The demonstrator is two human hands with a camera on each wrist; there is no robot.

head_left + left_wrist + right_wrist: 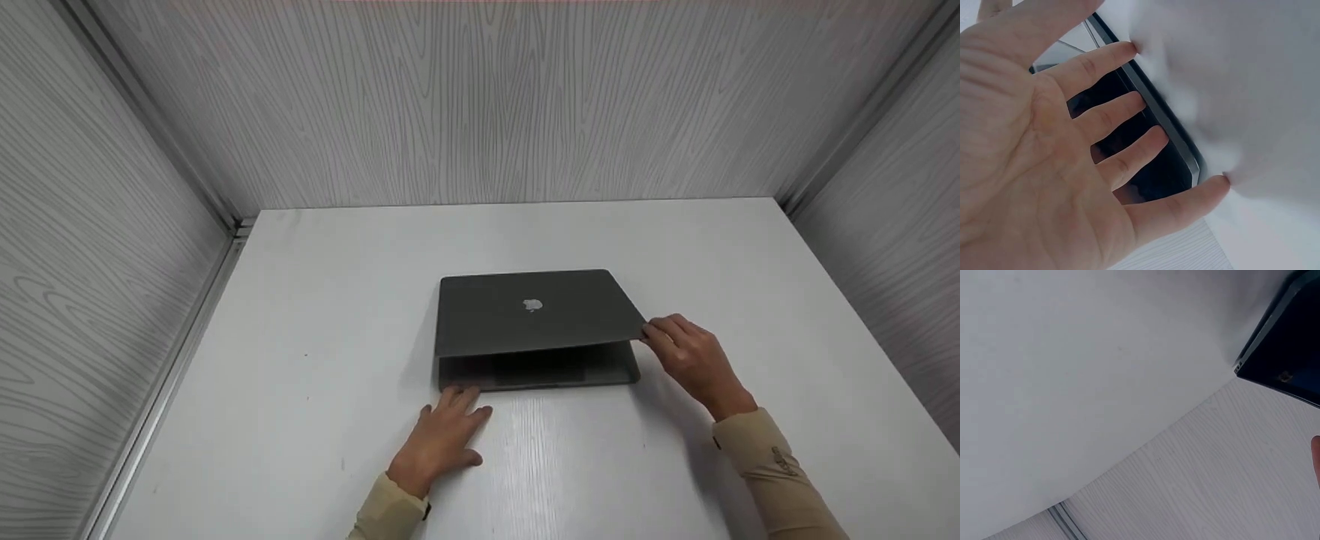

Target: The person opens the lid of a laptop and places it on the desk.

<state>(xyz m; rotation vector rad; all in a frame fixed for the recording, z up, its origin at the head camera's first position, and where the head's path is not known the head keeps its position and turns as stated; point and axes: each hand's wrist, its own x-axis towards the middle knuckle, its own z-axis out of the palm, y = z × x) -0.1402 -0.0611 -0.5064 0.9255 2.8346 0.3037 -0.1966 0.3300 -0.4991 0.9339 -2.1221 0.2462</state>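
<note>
A dark grey laptop (480,315) with a pale apple logo lies near the middle of the table, its lid partly raised and a dark gap showing at the front. My right hand (694,360) pinches the lid's front right corner. The left hand (439,442) is spread, with fingertips right at the front left edge of the laptop's base. In the left wrist view its straight fingers (1123,160) cross the front edge of the laptop (1168,118). From the right wrist, part of the laptop (1280,343) shows at the right border, with one fingertip (1316,453) below it.
The white table (322,300) reaches a grey wood-grain back wall (480,105). Similar panels stand at the left (90,247) and right (892,202), with a metal strip (169,382) along the left edge.
</note>
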